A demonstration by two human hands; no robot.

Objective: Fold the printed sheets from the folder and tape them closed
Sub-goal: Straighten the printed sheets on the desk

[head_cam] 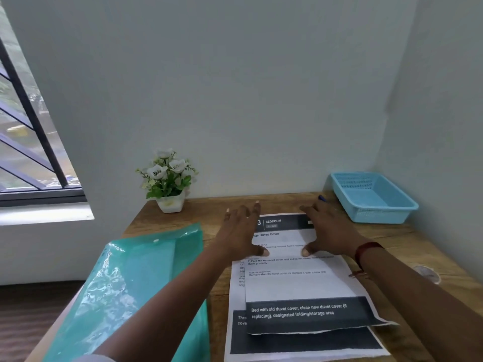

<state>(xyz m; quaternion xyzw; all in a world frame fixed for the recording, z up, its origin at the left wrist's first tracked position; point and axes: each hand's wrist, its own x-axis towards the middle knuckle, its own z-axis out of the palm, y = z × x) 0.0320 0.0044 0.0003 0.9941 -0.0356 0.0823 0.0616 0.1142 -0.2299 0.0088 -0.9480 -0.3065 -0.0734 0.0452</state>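
Thin paper, light and floppy: printed sheets (300,283) under left hand (241,231) and right hand (330,231), fingers spread apart; best pinched at the far corners.

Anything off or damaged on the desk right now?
Yes. The top printed sheet has a ragged, torn-looking near edge, and it lies askew on the sheet beneath, offset to the right. The green folder overhangs the desk's left edge. Nothing looks spilled.
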